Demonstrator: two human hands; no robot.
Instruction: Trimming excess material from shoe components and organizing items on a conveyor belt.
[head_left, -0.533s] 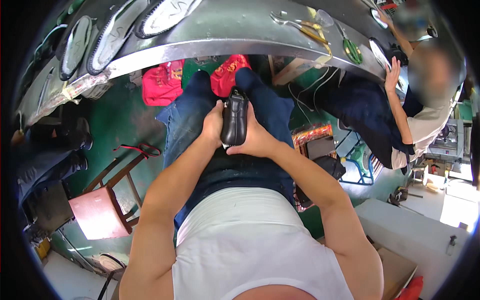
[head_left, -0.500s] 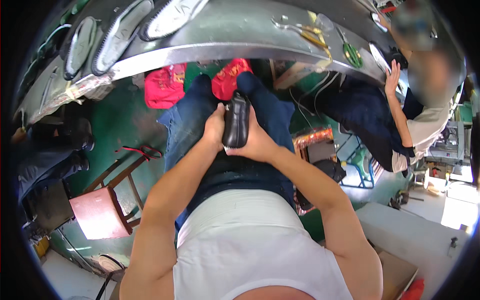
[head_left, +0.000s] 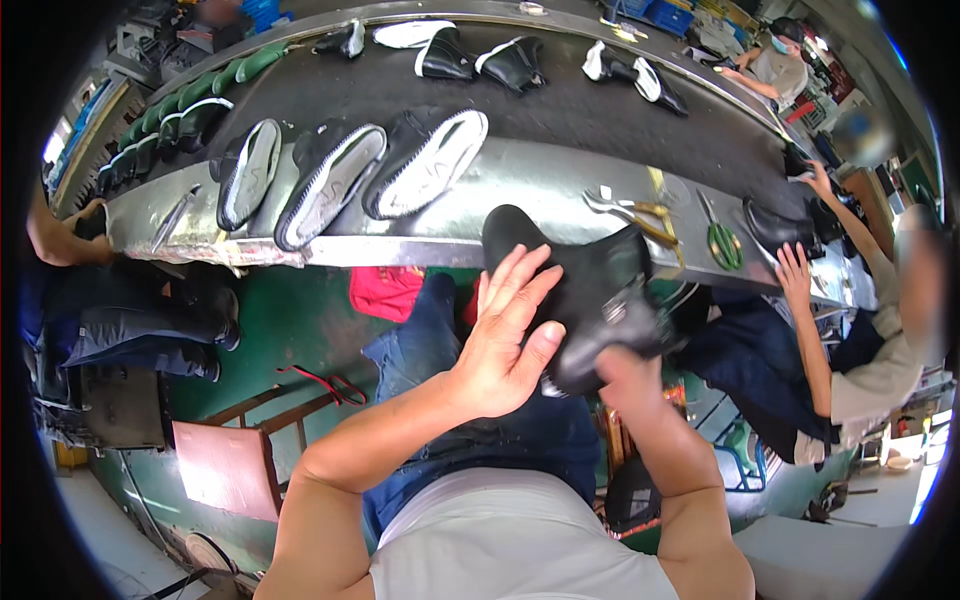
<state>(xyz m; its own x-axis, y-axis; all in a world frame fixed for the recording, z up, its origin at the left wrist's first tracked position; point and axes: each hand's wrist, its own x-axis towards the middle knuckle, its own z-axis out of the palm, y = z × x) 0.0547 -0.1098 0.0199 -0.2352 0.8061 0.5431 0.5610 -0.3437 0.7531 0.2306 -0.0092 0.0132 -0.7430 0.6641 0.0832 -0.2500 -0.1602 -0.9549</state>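
Observation:
A black ankle boot [head_left: 585, 275] is held up over my lap at the front edge of the bench. My right hand [head_left: 632, 378] grips its lower right part, smeared by motion, with the fingers hidden behind the boot. My left hand [head_left: 505, 345] lies against the boot's left side with fingers stretched out and thumb apart. Beyond it, on the bench's metal edge, several black boots lie with pale soles up; the nearest boot sole [head_left: 425, 172] is to the left. To the right are yellow-handled pliers [head_left: 640, 218] and green-handled scissors [head_left: 722, 245].
The long bench [head_left: 560, 165] carries more boots [head_left: 445, 55] along its far side and a green row [head_left: 215, 80] at left. A co-worker [head_left: 850, 330] sits close on the right, another person's arm [head_left: 60, 240] shows at left. A stool [head_left: 230, 465] stands behind my left side.
The view has tilted up, showing more of the bench. The boot has risen from between my knees toward the bench and turned sideways. My left hand has opened from its grip.

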